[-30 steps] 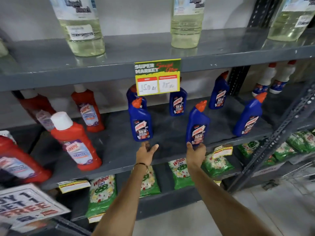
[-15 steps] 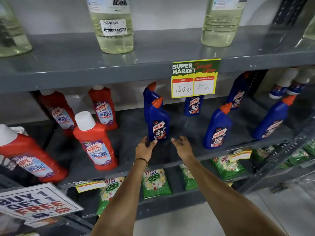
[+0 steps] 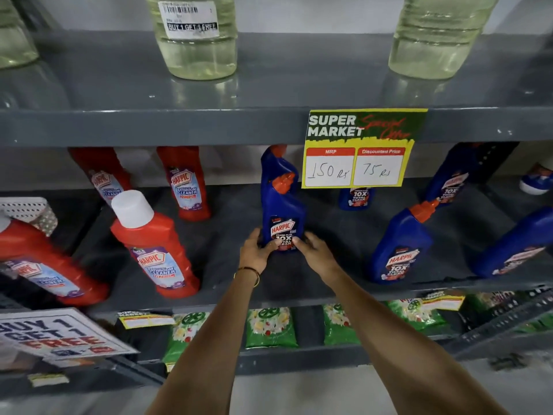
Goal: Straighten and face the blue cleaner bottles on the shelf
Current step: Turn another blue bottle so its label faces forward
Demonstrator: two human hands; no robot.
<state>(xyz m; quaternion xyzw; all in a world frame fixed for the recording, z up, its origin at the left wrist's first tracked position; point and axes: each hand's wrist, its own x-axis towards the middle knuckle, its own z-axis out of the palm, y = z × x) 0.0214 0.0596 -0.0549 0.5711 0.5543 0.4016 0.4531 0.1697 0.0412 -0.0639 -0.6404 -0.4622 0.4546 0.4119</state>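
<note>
A blue cleaner bottle with an orange cap stands upright on the grey middle shelf, label facing me. My left hand grips its lower left side and my right hand grips its lower right side. A second blue bottle stands right behind it. More blue bottles stand to the right: one at the front, one at the far right edge, one at the back, and one mostly hidden by the price sign.
Red bathroom cleaner bottles fill the shelf's left half. A yellow-green price sign hangs from the upper shelf, which holds clear bottles of pale liquid. Green packets lie on the lower shelf. A "Buy 1 Get 1 Free" sign sits lower left.
The view shifted left and closer. My right hand left the front-right blue bottle and moved left. Both hands closed around the lower part of the centre blue bottle.
</note>
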